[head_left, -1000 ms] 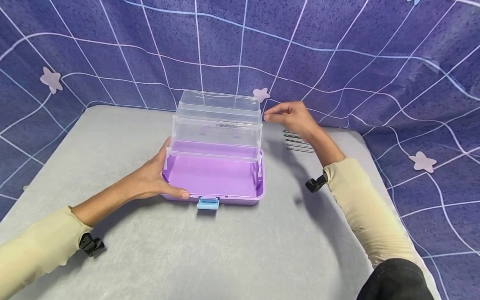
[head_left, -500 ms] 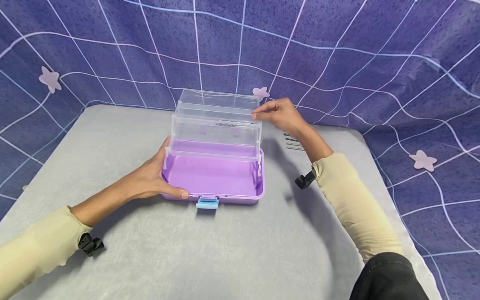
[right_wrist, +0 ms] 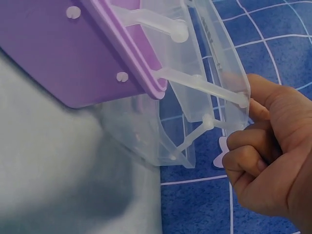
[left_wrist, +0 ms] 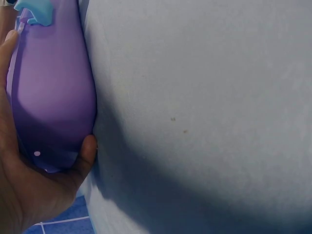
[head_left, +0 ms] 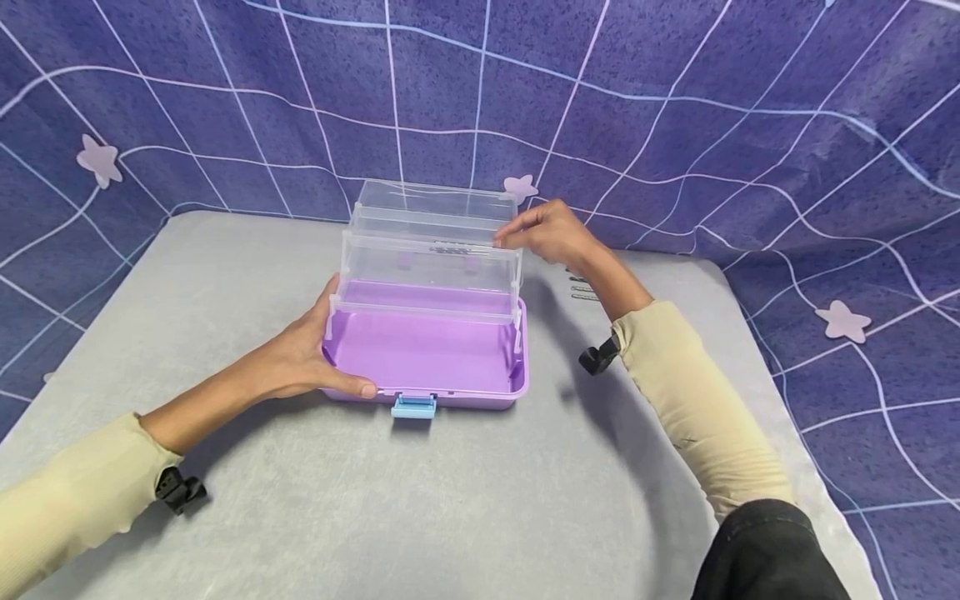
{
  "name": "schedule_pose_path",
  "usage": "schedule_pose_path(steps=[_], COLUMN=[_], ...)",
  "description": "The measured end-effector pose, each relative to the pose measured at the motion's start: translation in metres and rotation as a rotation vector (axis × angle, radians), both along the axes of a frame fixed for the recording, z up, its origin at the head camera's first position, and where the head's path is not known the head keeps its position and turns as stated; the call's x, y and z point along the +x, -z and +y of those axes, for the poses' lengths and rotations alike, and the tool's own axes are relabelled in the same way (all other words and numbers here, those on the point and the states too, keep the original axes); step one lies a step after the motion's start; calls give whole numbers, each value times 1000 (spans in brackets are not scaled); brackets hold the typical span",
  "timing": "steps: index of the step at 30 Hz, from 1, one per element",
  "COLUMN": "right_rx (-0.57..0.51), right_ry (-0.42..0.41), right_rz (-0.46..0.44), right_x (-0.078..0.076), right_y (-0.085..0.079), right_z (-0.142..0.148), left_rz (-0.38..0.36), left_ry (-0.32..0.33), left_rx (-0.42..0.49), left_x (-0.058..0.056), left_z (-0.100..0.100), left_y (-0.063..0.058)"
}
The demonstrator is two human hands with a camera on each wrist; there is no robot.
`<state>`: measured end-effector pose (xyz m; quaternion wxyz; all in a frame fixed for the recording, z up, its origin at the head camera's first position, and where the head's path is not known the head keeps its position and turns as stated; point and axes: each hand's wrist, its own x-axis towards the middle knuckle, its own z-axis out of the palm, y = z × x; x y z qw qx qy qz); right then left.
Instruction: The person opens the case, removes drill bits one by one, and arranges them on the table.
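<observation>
A purple toolbox (head_left: pixel 480 401) stands unfolded on the grey table, its clear trays (head_left: pixel 431 267) stepped up behind the purple base. My left hand (head_left: pixel 303 354) grips the box's left end, thumb along the front rim; the left wrist view shows another finger low on the side wall. Several drill bits (head_left: pixel 459 249) lie in an upper tray. At that tray's right end is my right hand (head_left: pixel 551 233), index finger and thumb extended right by the bits. The right wrist view shows its other fingers curled (right_wrist: pixel 246 163); I cannot tell whether the fingertips pinch a bit.
More drill bits (head_left: pixel 583 292) lie in a row on the table to the right, partly hidden by the right forearm. A light blue latch (head_left: pixel 414 407) hangs at the box's front. Behind the table rises a purple-blue gridded cloth (head_left: pixel 450 92) with stars.
My right hand has moved left and slightly forward, from beside the box to over the upper tray's right end, near the drill bits. The left hand and toolbox stay in place.
</observation>
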<state>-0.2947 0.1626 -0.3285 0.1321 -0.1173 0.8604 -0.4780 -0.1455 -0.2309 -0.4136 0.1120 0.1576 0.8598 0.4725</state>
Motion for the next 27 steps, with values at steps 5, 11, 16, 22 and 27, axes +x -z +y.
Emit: schedule_pose_path(steps=[5,11,16,22,27], right_rx=[77,157,154,100,20], right_ry=[4,-29,-69,-47,-2], right_rz=[32,98,141,120,96], right_x=[-2,-2,-1,1,3], right_y=[-4,-6,-3,3,7], right_z=[-4,-6,-6,-6,-4], left_rz=[6,14,6,5,2], left_ry=[2,-1,-2,2,-3], left_rx=[6,-9,-4,12,-5], left_x=[0,-1,-1,-1,-1], left_z=[0,-1,-1,0,-1], left_y=[0,0,0,1,2])
